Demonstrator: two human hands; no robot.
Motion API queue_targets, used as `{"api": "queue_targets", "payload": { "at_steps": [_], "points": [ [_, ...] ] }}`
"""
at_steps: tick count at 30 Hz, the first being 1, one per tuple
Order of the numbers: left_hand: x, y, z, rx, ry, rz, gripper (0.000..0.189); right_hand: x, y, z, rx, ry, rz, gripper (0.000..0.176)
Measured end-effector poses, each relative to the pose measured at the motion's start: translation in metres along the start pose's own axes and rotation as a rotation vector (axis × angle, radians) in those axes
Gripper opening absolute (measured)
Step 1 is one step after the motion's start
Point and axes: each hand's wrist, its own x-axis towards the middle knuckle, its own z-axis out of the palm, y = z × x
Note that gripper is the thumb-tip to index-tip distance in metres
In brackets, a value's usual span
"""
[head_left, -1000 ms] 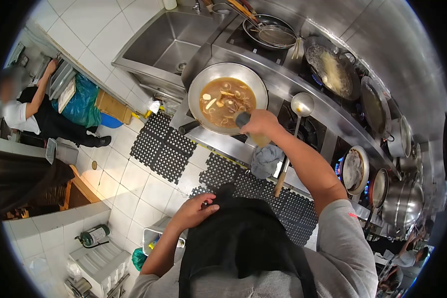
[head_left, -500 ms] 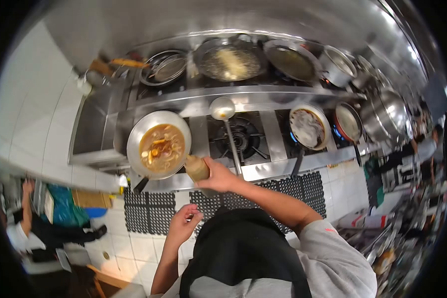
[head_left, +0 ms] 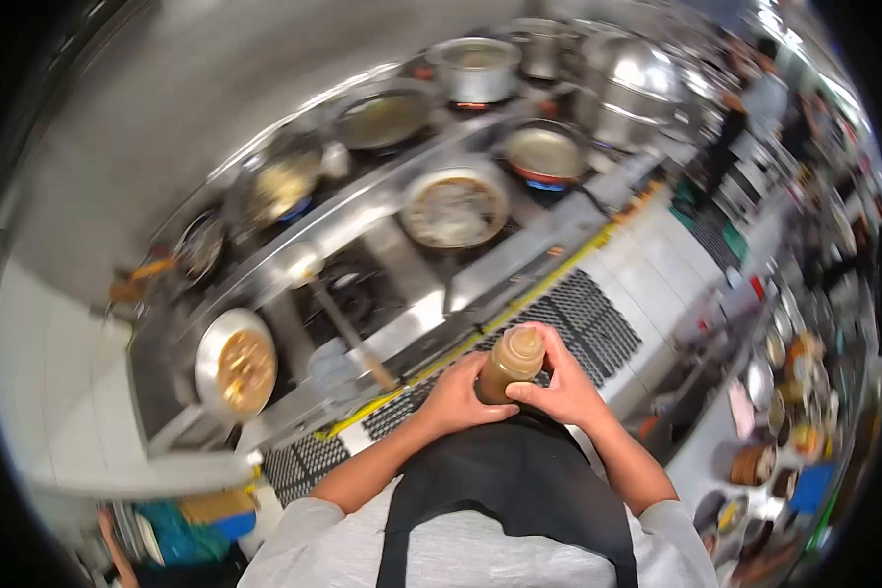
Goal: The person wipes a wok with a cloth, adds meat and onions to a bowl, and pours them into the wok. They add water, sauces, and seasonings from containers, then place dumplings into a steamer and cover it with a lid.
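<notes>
Upright in front of the black apron [head_left: 505, 480], a squeeze bottle [head_left: 513, 365] with brownish contents and a pale cap is held between both hands. My left hand [head_left: 461, 397] wraps its left side, and my right hand [head_left: 562, 385] grips it from the right, thumb across the front. At the left of the stove, a wok [head_left: 209, 365] holds brown broth with pieces in it [head_left: 246, 372]. A long-handled ladle [head_left: 302, 265] lies across the burner beside it.
A pan of bubbling liquid [head_left: 454, 211] and a smaller pan [head_left: 545, 155] stand on the front burners. Behind are a frying wok [head_left: 286, 186] and a pot [head_left: 475, 69]. A crowded counter [head_left: 676, 480] is at right. A person [head_left: 762, 98] stands at upper right.
The view has turned to the right. The bottle has moved away from the wok to the front of the apron, and my left hand, formerly empty, has closed on it too.
</notes>
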Motion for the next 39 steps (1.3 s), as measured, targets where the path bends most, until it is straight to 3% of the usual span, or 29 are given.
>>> {"api": "queue_targets", "payload": {
  "at_steps": [2, 4, 8, 9, 11, 15, 18, 19, 23, 26, 32, 36, 37, 39],
  "points": [
    [0.032, 0.014, 0.042, 0.003, -0.163, 0.081, 0.071, -0.043, -0.005, -0.047, 0.006, 0.150, -0.018, 0.082],
    [0.062, 0.029, 0.089, 0.002, -0.286, 0.179, 0.065, -0.085, -0.018, -0.093, -0.259, 0.216, 0.030, 0.081],
    [0.105, 0.080, 0.171, -0.147, -0.559, 0.055, 0.063, -0.160, -0.030, -0.147, -0.341, 0.490, 0.139, 0.075],
    [0.116, 0.086, 0.188, -0.115, -0.635, 0.119, 0.066, -0.174, -0.031, -0.155, -0.306, 0.601, 0.078, 0.068],
    [0.137, 0.100, 0.219, -0.047, -0.738, 0.238, 0.073, -0.205, -0.033, -0.175, -0.323, 0.712, 0.076, 0.072],
    [0.166, 0.126, 0.276, -0.183, -0.852, 0.249, 0.090, -0.251, -0.032, -0.217, -0.380, 1.014, 0.038, 0.070],
    [0.204, 0.107, 0.308, -0.070, -1.093, 0.167, 0.078, -0.284, -0.032, -0.263, -0.457, 1.248, 0.059, 0.071],
    [0.215, 0.110, 0.315, 0.032, -1.161, 0.195, 0.062, -0.294, -0.031, -0.281, -0.467, 1.338, 0.083, 0.070],
    [0.266, 0.086, 0.356, -0.065, -1.306, -0.015, 0.040, -0.317, -0.034, -0.378, -0.617, 1.709, 0.010, 0.067],
    [0.324, 0.078, 0.393, -0.048, -1.390, -0.101, 0.039, -0.321, -0.032, -0.471, -0.838, 1.887, 0.036, 0.066],
    [0.456, 0.069, 0.462, -0.018, -1.424, -0.080, 0.044, -0.332, 0.026, -0.660, -1.250, 1.915, 0.454, 0.057],
    [0.525, 0.085, 0.489, -0.019, -1.410, -0.159, 0.040, -0.331, 0.063, -0.724, -1.287, 1.903, 0.909, 0.057],
    [0.539, 0.078, 0.497, -0.026, -1.426, -0.169, 0.039, -0.331, 0.071, -0.734, -1.177, 1.863, 1.097, 0.056],
    [0.560, 0.068, 0.505, -0.041, -1.420, -0.196, 0.038, -0.324, 0.088, -0.744, -1.056, 1.850, 1.232, 0.055]
  ]
}}
